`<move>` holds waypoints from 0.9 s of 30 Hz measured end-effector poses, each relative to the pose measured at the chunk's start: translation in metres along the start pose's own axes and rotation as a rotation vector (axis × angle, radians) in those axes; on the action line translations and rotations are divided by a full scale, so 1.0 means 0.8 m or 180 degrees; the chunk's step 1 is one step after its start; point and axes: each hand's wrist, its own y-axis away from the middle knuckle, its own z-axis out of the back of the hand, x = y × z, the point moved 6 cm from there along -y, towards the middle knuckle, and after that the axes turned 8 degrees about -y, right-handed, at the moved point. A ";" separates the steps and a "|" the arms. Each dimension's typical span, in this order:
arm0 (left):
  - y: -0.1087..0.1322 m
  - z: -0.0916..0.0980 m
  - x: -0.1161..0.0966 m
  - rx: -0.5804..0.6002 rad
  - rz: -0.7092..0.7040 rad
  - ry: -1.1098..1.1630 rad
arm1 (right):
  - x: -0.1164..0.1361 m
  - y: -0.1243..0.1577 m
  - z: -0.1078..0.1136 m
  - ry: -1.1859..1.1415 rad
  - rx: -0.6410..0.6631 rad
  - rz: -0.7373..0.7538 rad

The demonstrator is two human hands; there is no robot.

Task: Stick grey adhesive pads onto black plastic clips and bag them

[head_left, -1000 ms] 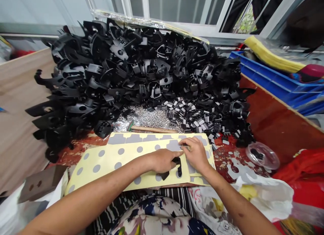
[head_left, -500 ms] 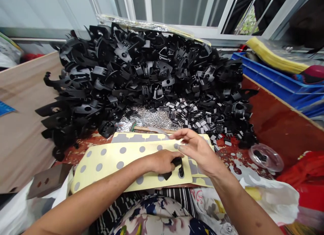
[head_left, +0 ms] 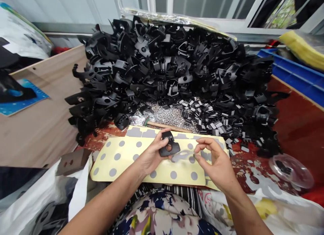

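Note:
A black plastic part (head_left: pixel 173 151) with a round hole rests in my left hand (head_left: pixel 154 151), whose thumb and fingers close on it. My right hand (head_left: pixel 212 157) is to the right, thumb and forefinger pinching the end of a thin grey sticker (head_left: pixel 182 156). The sticker is blurred and reaches left to the black part; whether they touch I cannot tell. Below both hands lies a yellow backing sheet (head_left: pixel 130 163) with grey dots, over another sheet (head_left: pixel 136 131) with larger grey shapes.
Behind the sheets rises a big heap of black plastic parts (head_left: pixel 162 66). In front of it lie a pile of small metal pins (head_left: pixel 165 115), small black clips (head_left: pixel 215 122) and a green-headed hammer (head_left: pixel 169 126). A clear round dish (head_left: pixel 301 174) and a blue crate (head_left: pixel 293 73) stand right.
My left hand has lifted the black part off the sheet and turned it palm up. My right hand has moved slightly down, bringing the grey sticker to the black part. The view has shifted left.

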 end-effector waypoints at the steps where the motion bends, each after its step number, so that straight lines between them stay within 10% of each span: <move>1: -0.001 0.003 -0.001 -0.0052 -0.0027 0.0002 | 0.000 -0.001 0.000 0.0130 0.0000 0.0063; 27: -0.002 0.009 0.016 0.0224 0.0271 0.0103 | -0.001 -0.019 -0.039 -0.0283 0.0426 -0.0496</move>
